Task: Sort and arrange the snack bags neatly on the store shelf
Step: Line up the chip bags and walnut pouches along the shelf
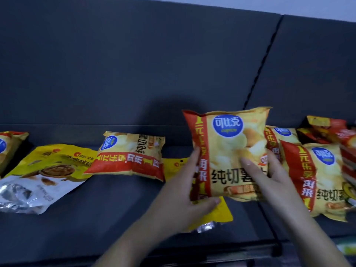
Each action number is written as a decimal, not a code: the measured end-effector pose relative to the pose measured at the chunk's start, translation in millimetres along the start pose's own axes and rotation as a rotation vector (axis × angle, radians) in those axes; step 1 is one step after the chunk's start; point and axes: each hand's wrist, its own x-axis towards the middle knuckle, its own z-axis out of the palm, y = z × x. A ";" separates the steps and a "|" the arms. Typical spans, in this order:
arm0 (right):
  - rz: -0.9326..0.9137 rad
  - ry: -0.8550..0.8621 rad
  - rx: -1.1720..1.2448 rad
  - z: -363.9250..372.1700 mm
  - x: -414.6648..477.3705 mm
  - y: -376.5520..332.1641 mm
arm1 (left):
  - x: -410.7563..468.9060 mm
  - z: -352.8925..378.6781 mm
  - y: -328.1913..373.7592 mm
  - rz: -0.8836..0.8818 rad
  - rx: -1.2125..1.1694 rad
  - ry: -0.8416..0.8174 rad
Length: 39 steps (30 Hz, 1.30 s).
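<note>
A yellow chip bag [229, 143] with a red side band and a blue round logo stands upright at the middle of the dark shelf [115, 205]. My left hand [185, 182] grips its lower left edge, thumb under the bottom corner. My right hand [269, 170] holds its lower right side, fingers spread across the front. Beneath it lies a flat yellow packet [217, 212]. Another chip bag [129, 155] lies turned sideways to the left. More chip bags [323, 178] lean together on the right.
A yellow and white walnut bag [46, 170] lies flat at the left, with one more chip bag [7, 145] at the left edge. Red and yellow bags [327, 130] sit at the far right. The shelf's dark back panel [134, 64] has a vertical seam [264, 62].
</note>
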 end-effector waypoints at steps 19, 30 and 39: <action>-0.164 0.233 -0.608 -62.7 5.9 105.7 | 41.7 123.1 -5.5 -0.149 0.365 -0.219; -0.597 -0.123 -0.794 31.8 42.6 27.5 | 19.5 -23.2 -19.9 -0.134 0.584 0.290; -0.407 -0.736 -1.283 157.3 84.9 28.1 | -28.9 -135.5 -104.4 -0.518 0.989 0.341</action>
